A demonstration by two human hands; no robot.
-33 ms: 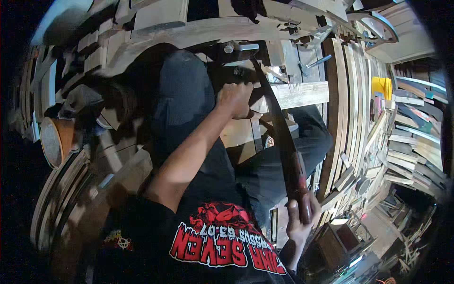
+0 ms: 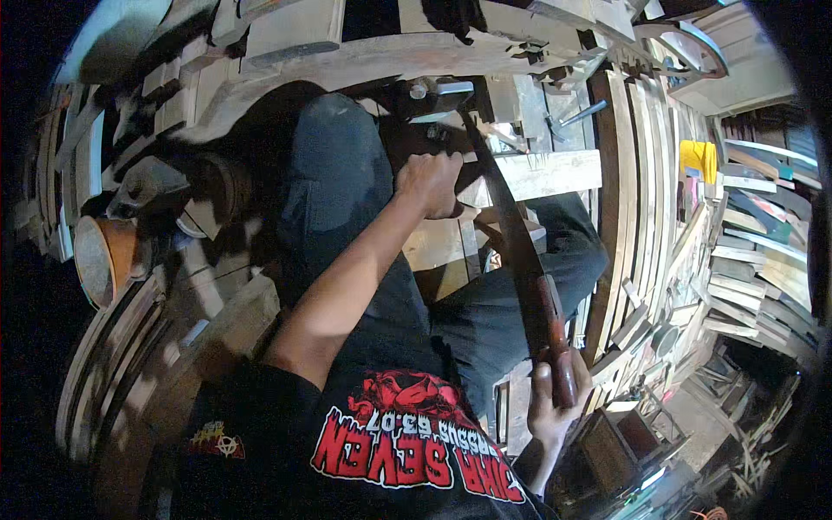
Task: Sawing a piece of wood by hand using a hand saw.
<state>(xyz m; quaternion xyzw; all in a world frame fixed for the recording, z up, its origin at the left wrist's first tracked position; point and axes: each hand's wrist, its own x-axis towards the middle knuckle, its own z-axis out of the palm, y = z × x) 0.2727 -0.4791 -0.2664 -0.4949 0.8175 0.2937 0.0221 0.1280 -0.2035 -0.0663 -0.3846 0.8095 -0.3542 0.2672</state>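
My right hand (image 2: 559, 394) is wrapped round the dark reddish handle of a handsaw (image 2: 513, 227). The saw's long dark blade slants up and left, away from me, across a pale wooden board (image 2: 550, 176) lying crosswise between my knees. To the left of the blade, my left hand (image 2: 429, 184) is closed in a fist at the shaded end of that board. The fingertips of this hand and the blade's cutting edge are hidden from view.
Beyond the blade tip lies a hammer (image 2: 442, 87). Another tool with a blue handle (image 2: 583, 113) rests on the slats to the right. Long planks (image 2: 617, 217) run along my right side, near a yellow object (image 2: 698, 159). An orange-rimmed bucket (image 2: 100, 260) stands at left.
My right hand and the saw handle have shifted slightly to the right, and the blade's angle has turned a little. My left hand stays in place.
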